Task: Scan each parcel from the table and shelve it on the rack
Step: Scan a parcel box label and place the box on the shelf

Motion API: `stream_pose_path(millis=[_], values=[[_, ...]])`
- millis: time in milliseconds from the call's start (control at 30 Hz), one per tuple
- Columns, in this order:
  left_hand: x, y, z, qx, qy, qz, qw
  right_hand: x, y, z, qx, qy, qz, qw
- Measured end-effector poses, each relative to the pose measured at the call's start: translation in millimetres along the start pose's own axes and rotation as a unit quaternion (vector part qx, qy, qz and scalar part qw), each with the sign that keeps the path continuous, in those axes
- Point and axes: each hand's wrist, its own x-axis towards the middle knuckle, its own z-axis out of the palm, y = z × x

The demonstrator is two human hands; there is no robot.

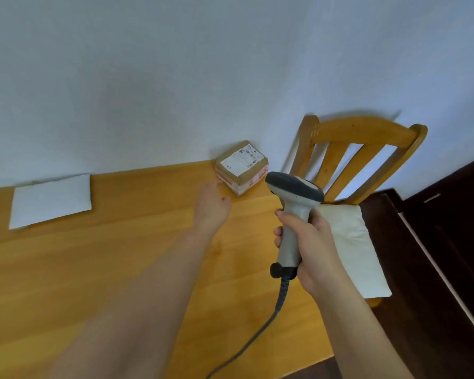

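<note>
Head view: wooden table [121, 255], white wall [175, 77].

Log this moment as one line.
left hand: open, reaching for cardboard parcel | right hand: gripping scanner | white parcel: on table

left grip [212, 203] outstretched, fingers loose, right grip [309, 242] curled tight

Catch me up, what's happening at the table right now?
A person is working through parcels at a wooden table. The right hand grips a corded barcode scanner, its head aimed toward a small cardboard box by the wall. The left hand reaches out, fingers relaxed, just short of that box, not holding it yet. A flat white parcel lies further left on the table. A wooden chair stands to the right. No rack is in view.
</note>
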Motion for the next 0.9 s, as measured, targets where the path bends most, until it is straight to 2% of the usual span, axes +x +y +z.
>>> stream_pose_path(millis=[100, 300, 400, 533, 667, 767, 900], values=[[46.8, 0.6, 27.2, 0.11, -0.027, 0.086, 0.99, 41.0, 9.2, 13.0, -0.007, 0.006, 0.023, 1.0], [113.6, -17.7, 61.4, 0.314, -0.095, 0.13, 0.936, 92.4, 31.8, 19.5, -0.037, 0.011, 0.056, 0.998], [123.4, -26.0, 73.0, 0.272, -0.104, 0.103, 0.951, 100.1, 37.8, 15.1, -0.043, 0.015, 0.065, 0.997], [101.2, -33.5, 72.3, 0.192, -0.109, 0.141, 0.965, 97.0, 37.6, 10.4, -0.048, 0.016, 0.073, 0.996], [59.1, -44.7, 57.1, 0.197, -0.131, 0.127, 0.963, 88.1, 36.5, 8.2, -0.046, -0.001, 0.078, 0.996], [14.0, -73.8, 42.9, 0.235, -0.112, 0.082, 0.962, 75.4, 36.7, 9.5, -0.051, -0.03, 0.084, 0.995], [-60.7, -116.9, 20.1, 0.258, -0.042, -0.048, 0.964, 48.3, 39.3, 15.4, -0.075, -0.088, 0.1, 0.988]])
